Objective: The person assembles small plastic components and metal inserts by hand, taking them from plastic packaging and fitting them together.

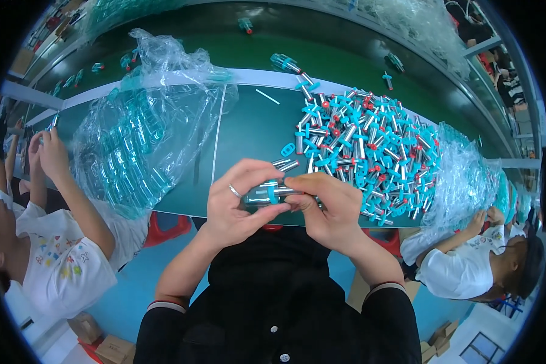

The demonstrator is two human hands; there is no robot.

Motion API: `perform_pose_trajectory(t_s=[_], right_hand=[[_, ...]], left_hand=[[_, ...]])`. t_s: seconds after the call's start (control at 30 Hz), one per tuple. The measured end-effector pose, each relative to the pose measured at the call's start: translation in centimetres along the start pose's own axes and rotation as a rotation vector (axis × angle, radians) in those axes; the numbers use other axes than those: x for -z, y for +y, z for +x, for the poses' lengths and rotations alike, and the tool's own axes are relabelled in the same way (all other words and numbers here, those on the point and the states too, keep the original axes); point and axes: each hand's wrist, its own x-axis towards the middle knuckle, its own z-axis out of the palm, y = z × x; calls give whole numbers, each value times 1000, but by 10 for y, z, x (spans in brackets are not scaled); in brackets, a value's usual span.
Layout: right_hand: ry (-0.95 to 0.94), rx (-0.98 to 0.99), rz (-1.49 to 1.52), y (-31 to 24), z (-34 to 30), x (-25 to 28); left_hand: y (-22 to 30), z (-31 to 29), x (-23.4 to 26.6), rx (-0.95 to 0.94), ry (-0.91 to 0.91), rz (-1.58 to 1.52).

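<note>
Just above the table's near edge, my two hands meet over a small assembly. My left hand (236, 206) is closed round a clear teal-tinted plastic casing (256, 198). My right hand (332, 205) pinches a silver tube with a teal collar (274, 193), whose end points into the casing. How far the tube sits inside is hard to tell. A few more silver tubes (287, 165) lie just beyond my fingers. To the right spreads a big pile of silver tubes with teal collars and red tips (370, 148).
A clear plastic bag (191, 115) of teal casings lies left on the dark green table (242, 136). Another plastic bag (464, 188) is at the right. Beyond runs a green conveyor (340, 51) with scattered pieces. People in white shirts sit at both sides.
</note>
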Motion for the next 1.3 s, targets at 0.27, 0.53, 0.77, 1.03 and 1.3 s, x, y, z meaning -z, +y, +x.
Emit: perform_pose_trajectory(t_s=[0.27, 0.53, 0.77, 1.03, 1.3], right_hand=[[-279, -393, 629, 4, 4, 28], [-251, -430, 826, 2, -6, 19], [-210, -250, 692, -6, -15, 15], [-191, -243, 711, -8, -20, 16], [-191, -264, 774, -7, -25, 11]], left_hand=[[6, -10, 9, 341, -47, -714], [2, -9, 18, 166, -183, -549], [5, -13, 17, 83, -184, -468], [10, -12, 15, 61, -211, -453], [11, -15, 13, 58, -220, -469]])
